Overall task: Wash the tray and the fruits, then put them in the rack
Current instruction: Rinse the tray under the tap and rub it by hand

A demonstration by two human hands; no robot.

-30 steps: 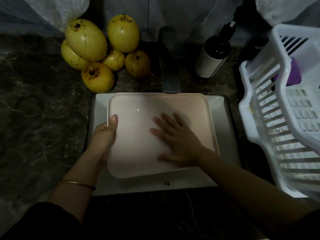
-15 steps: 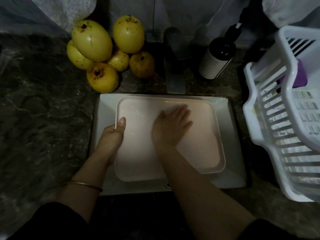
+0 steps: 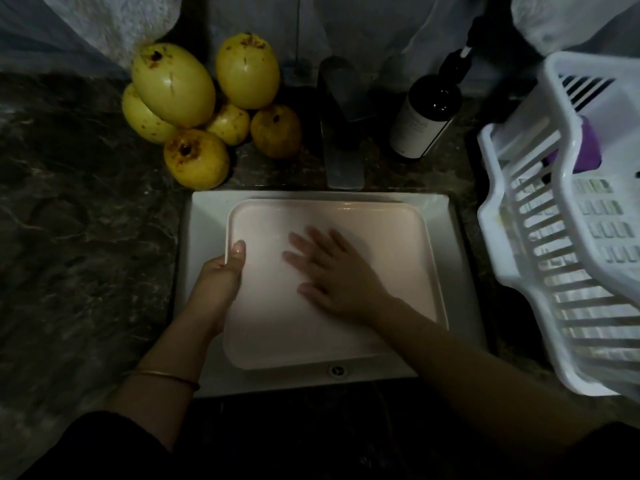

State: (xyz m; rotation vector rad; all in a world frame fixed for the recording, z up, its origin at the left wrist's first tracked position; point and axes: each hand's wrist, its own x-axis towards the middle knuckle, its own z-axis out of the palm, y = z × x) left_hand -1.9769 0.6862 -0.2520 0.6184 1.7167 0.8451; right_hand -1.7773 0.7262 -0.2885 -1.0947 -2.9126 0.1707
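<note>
A pale pink rectangular tray [image 3: 388,237] lies in the white sink [image 3: 207,216]. My left hand [image 3: 220,282] grips the tray's left rim, thumb over the edge. My right hand [image 3: 336,275] lies flat on the tray's inner surface, fingers spread and pointing up-left. Several yellow fruits [image 3: 173,88] are piled on the dark counter behind the sink at the left. A white plastic rack [image 3: 561,271] stands to the right of the sink.
A grey tap [image 3: 341,133] reaches over the sink's back edge. A dark bottle with a pale label [image 3: 424,119] stands right of the tap. A purple object [image 3: 585,147] lies inside the rack. Dark marbled counter [image 3: 76,237] surrounds the sink.
My right hand has slid across the tray: out to the right, then up and left, now back toward the middle with fingers spread. My left hand keeps its hold on the rim.
</note>
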